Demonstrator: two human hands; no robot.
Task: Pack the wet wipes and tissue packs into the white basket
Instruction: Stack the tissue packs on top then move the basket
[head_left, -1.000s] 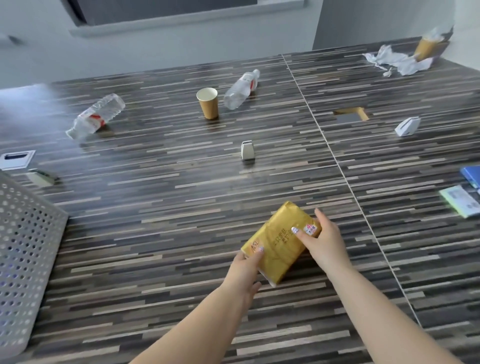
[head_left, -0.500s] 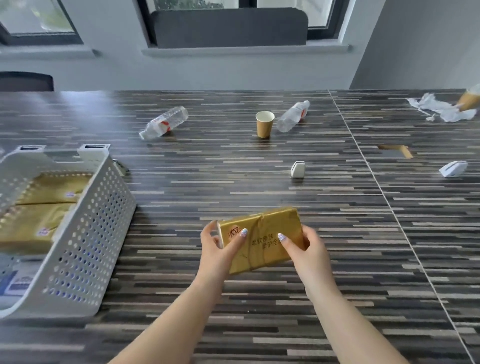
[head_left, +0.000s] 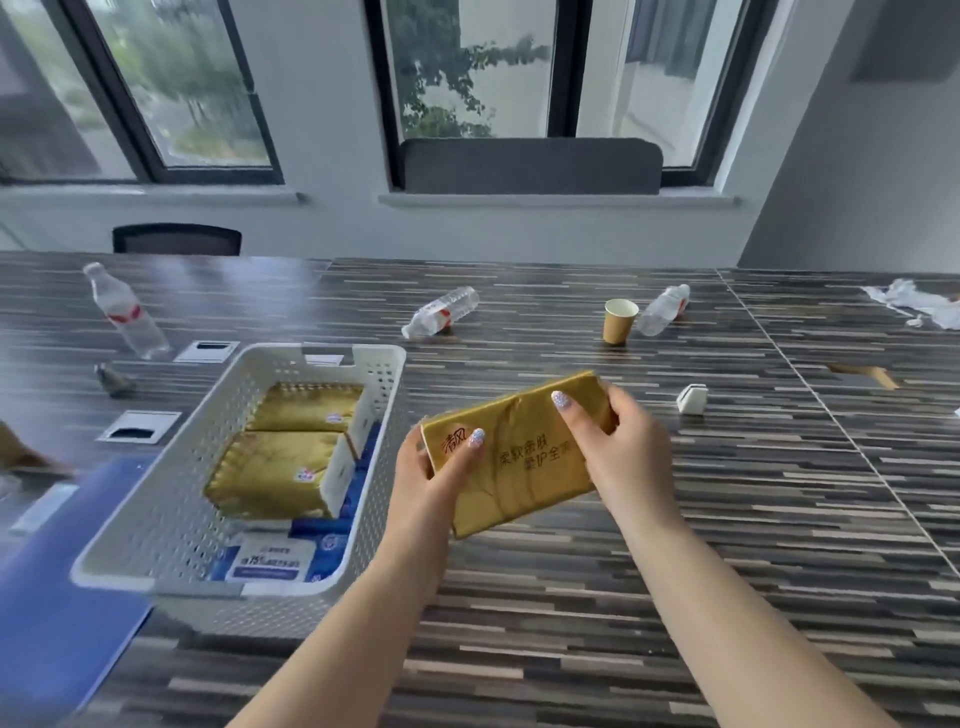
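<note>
Hands grip one gold tissue pack (head_left: 517, 451) above the striped table (head_left: 675, 519), just right of the white basket (head_left: 156, 519): left hand (head_left: 431, 480) clamped on its near-left end, right hand (head_left: 618, 447) on its far-right end. Two gold tissue packs (head_left: 280, 462) lie inside the basket, with blue-and-white wet wipes (head_left: 275, 561) near its front. Far off stands a paper cup (head_left: 619, 321).

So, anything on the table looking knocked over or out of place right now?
Yes. Two water bottles lie on their sides at the far edge, either side of the upright paper cup. Crumpled white wrapping sits far right. Both hands hold the gold tissue pack beside the white basket.
</note>
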